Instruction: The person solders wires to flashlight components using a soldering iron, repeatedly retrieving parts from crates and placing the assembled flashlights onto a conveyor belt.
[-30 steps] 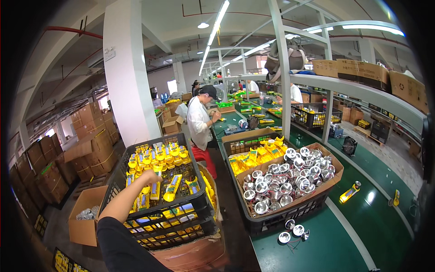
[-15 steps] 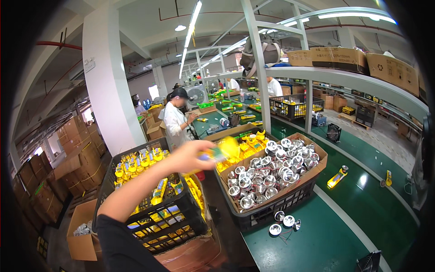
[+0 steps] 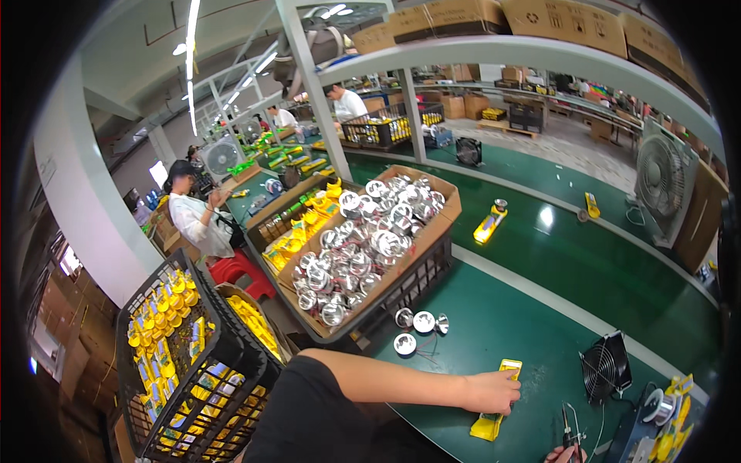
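Observation:
Across the green bench my left arm stretches, and my left hand [image 3: 492, 392] is closed on a yellow plastic flashlight housing [image 3: 486, 426] that lies on the bench top. The hand covers the housing's middle; both ends show. At the bottom edge my right hand [image 3: 565, 454], mostly cut off, holds a soldering iron [image 3: 570, 429] pointing up. Several loose silver reflector cups [image 3: 424, 322] with thin wires lie beyond my left forearm. A carton [image 3: 421, 255] heaped with more reflectors rests on a black crate of yellow housings [image 3: 305, 224].
To the left stands a black crate [image 3: 224, 347] filled with yellow housings. A small black fan [image 3: 606, 366] and a solder spool [image 3: 658, 407] are on the right. One housing with a reflector [image 3: 488, 224] lies on the green conveyor. A co-worker [image 3: 197, 208] sits at the far left.
My left hand has carried the yellow housing from above the crates down to the bench at the right. The view has turned right, and my right hand with the soldering iron has come into view.

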Demonstrator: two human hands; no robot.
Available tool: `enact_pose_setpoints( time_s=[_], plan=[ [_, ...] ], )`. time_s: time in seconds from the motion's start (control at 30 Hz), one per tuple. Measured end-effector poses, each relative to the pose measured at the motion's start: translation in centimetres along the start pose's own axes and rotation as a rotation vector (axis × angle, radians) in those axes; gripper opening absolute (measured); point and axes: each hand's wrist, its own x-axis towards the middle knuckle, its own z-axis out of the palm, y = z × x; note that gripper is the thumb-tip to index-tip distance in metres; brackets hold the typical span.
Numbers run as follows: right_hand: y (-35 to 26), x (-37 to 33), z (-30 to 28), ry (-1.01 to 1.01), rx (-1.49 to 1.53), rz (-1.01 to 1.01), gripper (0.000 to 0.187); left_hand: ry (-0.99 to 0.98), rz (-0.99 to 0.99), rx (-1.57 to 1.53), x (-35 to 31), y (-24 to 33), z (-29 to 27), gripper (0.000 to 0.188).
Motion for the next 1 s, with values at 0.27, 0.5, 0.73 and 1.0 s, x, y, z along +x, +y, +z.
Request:
enact_pose_setpoints(
  time_s=[0.27, 0.5, 0.73, 1.0],
  plan=[
    [-0.6, -0.1, 0.9, 0.021, 0.015, 0.062, 0.015, 0.374, 0.002, -0.217, -5.4, 0.1, 1.9, 0.019],
    [1.2, -0.2, -0.7, 0.086, 0.173, -0.047, 0.016, 0.652, -0.911, -0.221, -12.2, 1.2, 1.3, 0.026],
    [2.3, 0.4, -2.7, -0.095, -0.601, -0.531, 0.022, 0.245, -0.779, 0.049, -14.1, -3.9, 0.7, 0.016],
    [0.3, -0.3, -0.8, 0.076, 0.235, 0.087, 0.014, 0.1, -0.726, -0.016, -13.9, -6.5, 1.3, 0.007]
  ],
)
